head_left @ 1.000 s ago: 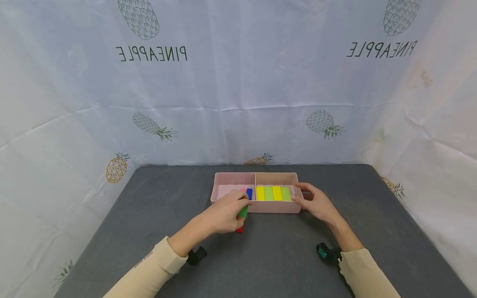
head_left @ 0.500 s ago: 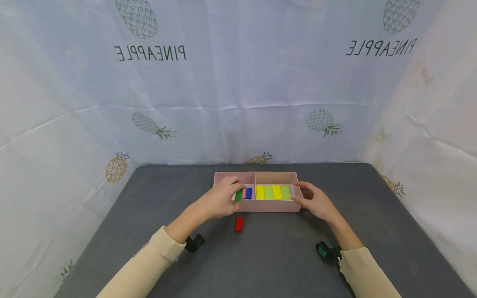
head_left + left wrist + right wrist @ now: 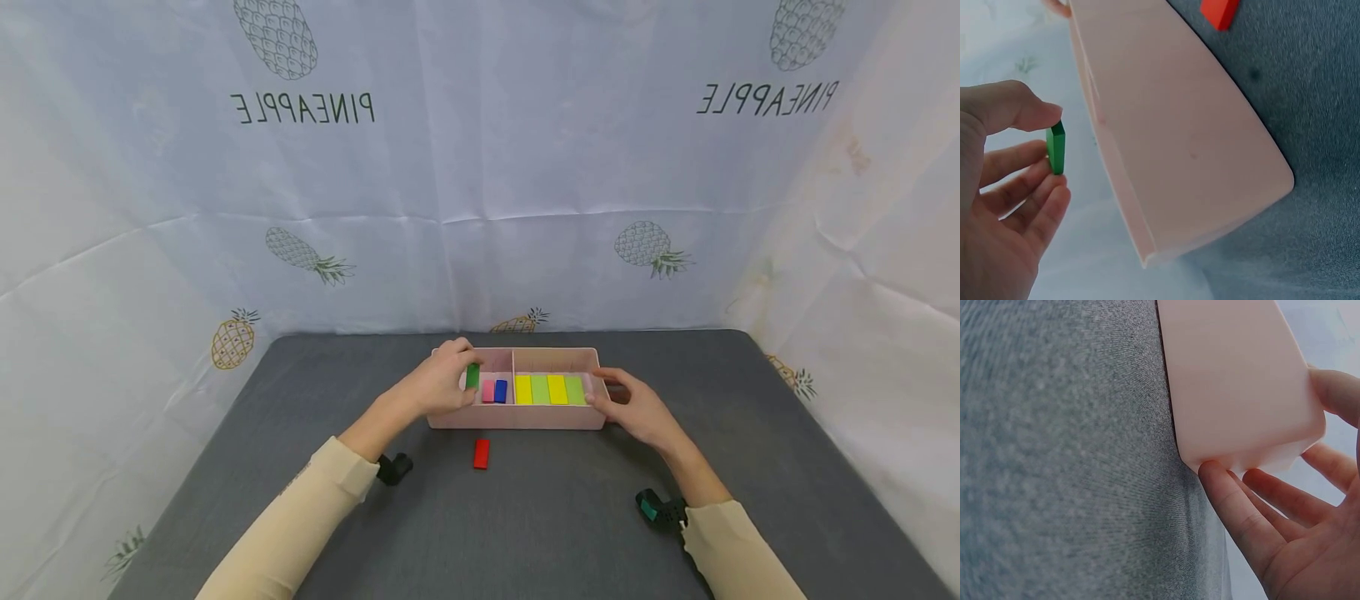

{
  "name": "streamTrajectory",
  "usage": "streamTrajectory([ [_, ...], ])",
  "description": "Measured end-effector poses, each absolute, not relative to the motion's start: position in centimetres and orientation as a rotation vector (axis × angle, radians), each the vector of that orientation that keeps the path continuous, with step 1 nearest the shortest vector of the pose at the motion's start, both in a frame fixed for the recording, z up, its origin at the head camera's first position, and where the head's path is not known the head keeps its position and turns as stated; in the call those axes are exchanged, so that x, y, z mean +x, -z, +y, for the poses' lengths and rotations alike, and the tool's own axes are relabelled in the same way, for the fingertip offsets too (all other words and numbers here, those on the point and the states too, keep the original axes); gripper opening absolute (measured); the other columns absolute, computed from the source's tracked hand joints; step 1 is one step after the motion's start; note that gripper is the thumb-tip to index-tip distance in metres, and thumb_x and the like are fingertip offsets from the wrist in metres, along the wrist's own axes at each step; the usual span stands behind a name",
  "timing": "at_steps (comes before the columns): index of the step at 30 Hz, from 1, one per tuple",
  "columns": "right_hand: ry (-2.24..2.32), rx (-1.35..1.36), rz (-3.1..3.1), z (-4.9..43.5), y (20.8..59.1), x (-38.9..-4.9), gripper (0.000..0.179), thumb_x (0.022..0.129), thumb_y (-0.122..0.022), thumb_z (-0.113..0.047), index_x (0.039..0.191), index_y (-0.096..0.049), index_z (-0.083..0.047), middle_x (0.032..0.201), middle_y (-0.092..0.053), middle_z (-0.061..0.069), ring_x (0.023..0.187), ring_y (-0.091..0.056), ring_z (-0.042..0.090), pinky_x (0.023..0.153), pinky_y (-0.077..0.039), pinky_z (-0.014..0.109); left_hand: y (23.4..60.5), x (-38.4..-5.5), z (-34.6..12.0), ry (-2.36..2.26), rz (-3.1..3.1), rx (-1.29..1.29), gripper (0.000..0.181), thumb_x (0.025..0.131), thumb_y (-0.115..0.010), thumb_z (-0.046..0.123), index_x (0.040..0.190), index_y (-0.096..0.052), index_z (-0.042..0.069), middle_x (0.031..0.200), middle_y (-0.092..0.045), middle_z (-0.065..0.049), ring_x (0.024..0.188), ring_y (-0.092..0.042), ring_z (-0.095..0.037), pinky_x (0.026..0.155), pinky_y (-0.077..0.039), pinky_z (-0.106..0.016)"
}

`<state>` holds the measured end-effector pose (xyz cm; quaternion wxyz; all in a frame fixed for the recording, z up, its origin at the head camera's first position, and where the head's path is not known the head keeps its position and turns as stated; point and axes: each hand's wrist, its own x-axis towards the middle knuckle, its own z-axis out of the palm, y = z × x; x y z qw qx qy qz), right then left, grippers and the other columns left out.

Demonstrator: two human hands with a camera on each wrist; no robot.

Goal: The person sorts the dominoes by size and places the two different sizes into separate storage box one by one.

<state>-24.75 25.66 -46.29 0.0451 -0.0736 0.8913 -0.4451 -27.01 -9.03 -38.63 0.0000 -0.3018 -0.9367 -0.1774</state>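
Observation:
My left hand (image 3: 442, 381) pinches a green block (image 3: 472, 376) between thumb and fingertips, over the left compartment of a pink two-part box (image 3: 517, 418). In the left wrist view the green block (image 3: 1055, 148) stands on edge in the grip, above the box's rim. Inside the left compartment lie a pink block (image 3: 488, 391) and a blue block (image 3: 501, 391), side by side. The right compartment has a row of yellow (image 3: 557, 389) and light green blocks (image 3: 574, 390). With thumb and fingers, my right hand (image 3: 636, 406) holds the box's right end.
A red block (image 3: 482, 454) lies on the dark grey table (image 3: 525, 517) in front of the box. Behind the table hangs a white curtain (image 3: 480, 167) with pineapple prints. Black wrist devices sit under both forearms.
My left hand has carried the green block from in front of the box up and left, over its left compartment. The red block now shows fully. My right hand stays put.

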Motion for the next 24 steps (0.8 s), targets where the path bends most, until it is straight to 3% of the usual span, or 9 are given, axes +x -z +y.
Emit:
streamTrajectory([
  [10, 1.362, -0.208, 2.718, 25.8, 46.5, -24.7, 0.071, 0.098, -0.068, -0.041, 0.153, -0.041, -0.006, 0.154, -0.042, 0.023, 0.126, -0.054, 0.044, 0.086, -0.057, 0.046, 39.9, -29.2, -8.7, 0.519, -3.008, -0.938, 0.04, 0.088, -0.074, 0.013, 0.126, -0.068, 0.003, 0.117, -0.058, -0.006, 0.103, -0.05, -0.024, 0.081, -0.05, -0.036],
  [24, 1.382, -0.216, 2.713, 25.8, 46.6, -25.0, 0.069, 0.097, -0.069, -0.039, 0.153, -0.042, -0.007, 0.154, -0.042, 0.022, 0.126, -0.054, 0.045, 0.086, -0.057, 0.046, 41.7, -31.3, -8.2, 0.528, -3.191, -0.844, 0.04, 0.085, -0.071, 0.012, 0.124, -0.068, 0.006, 0.112, -0.058, -0.004, 0.101, -0.052, -0.021, 0.087, -0.049, -0.037],
])
